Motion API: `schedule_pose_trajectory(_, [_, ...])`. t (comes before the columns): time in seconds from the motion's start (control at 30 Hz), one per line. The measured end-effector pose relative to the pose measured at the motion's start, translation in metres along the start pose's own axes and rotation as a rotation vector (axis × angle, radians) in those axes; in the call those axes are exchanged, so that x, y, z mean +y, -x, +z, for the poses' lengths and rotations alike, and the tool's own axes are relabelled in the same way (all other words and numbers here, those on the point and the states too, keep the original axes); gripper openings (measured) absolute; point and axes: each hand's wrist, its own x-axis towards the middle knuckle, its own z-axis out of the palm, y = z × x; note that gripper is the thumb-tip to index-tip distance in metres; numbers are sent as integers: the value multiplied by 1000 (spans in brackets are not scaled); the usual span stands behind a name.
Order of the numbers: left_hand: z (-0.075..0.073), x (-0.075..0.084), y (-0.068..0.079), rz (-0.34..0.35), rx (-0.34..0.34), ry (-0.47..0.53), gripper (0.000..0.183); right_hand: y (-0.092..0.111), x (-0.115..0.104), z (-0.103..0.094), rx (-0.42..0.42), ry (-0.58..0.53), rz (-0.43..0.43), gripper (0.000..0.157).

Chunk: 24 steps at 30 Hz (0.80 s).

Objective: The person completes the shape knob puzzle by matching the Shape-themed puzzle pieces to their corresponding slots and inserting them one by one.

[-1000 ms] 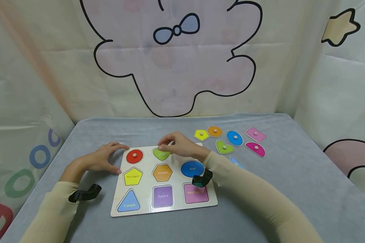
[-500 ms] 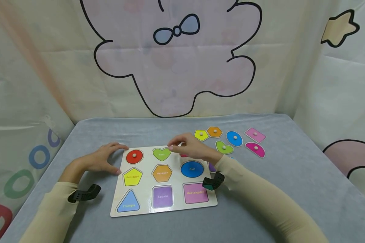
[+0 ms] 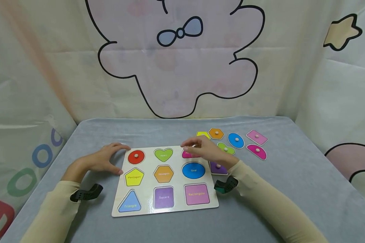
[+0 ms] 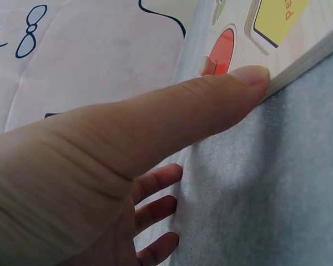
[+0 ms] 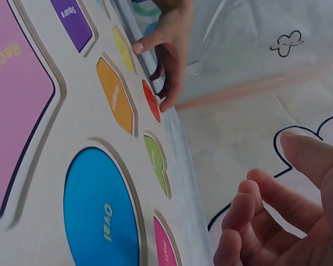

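Observation:
A white shape-puzzle board [image 3: 177, 209] lies on the table, with printed recesses for several shapes. A red circle piece with a peg [image 3: 136, 156] sits in its upper left recess. My left hand [image 3: 101, 159] rests at the board's left side, fingertips by the upper left corner; its thumb [image 4: 211, 100] touches the edge. Over the upper right corner hovers my right hand [image 3: 207, 150], fingers loosely bent with nothing between them in the right wrist view. It partly covers the magenta half-circle recess [image 3: 188, 155]. The heart recess [image 3: 163, 155] shows its printed bottom.
Knobbed pieces lie right of and behind the board: yellow pentagon [image 3: 202, 134], orange hexagon [image 3: 214, 134], blue oval [image 3: 235, 141], green heart [image 3: 230, 150], pink rectangle [image 3: 257, 137], magenta half circle [image 3: 258, 153]. A purple piece [image 3: 217, 169] lies against the board's right edge.
My right hand has moved right from above the heart recess to the board's upper right corner, uncovering the heart recess and the purple piece. The left hand has stayed in place.

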Motion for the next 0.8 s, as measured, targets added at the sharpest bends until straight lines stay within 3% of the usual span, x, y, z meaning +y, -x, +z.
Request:
schedule_pose_trajectory(0.53, [2, -1, -1, 0, 6, 0, 86, 27, 26, -37, 124, 29, 37, 37])
schedule_pose_trajectory(0.8, [1, 1, -1, -12, -5, -11, 86, 33, 29, -52, 146, 16, 79, 41])
